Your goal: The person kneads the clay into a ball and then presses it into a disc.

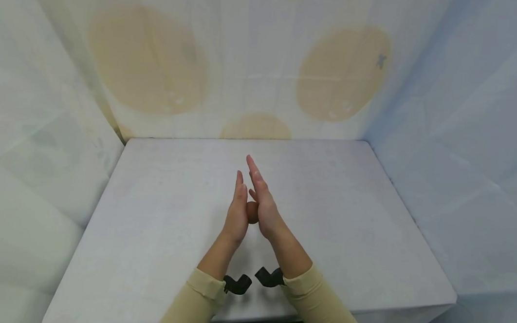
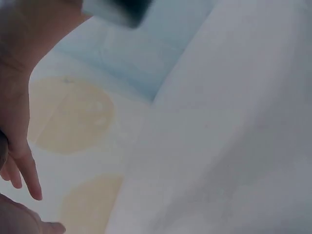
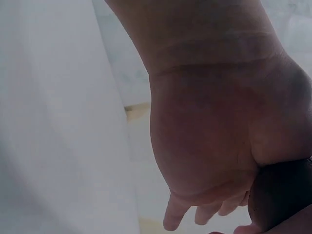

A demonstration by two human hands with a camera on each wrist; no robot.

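Above the middle of the white table (image 1: 325,223), my two hands are held upright, palm against palm. My left hand (image 1: 237,207) and my right hand (image 1: 263,201) both have straight fingers pointing away from me. A small orange-brown ball (image 1: 252,213) is pressed between the two palms, and only a sliver of it shows. In the right wrist view the ball (image 3: 282,195) appears as a dark round shape against the heel of my right hand (image 3: 209,141). The left wrist view shows straight fingers (image 2: 24,170) at its left edge.
White cloth covers the table, and its front edge (image 1: 276,318) lies close to me. Draped sheets with pale yellow blotches (image 1: 150,58) close in the back and both sides. Black wrist mounts (image 1: 236,283) sit on the beige sleeves.
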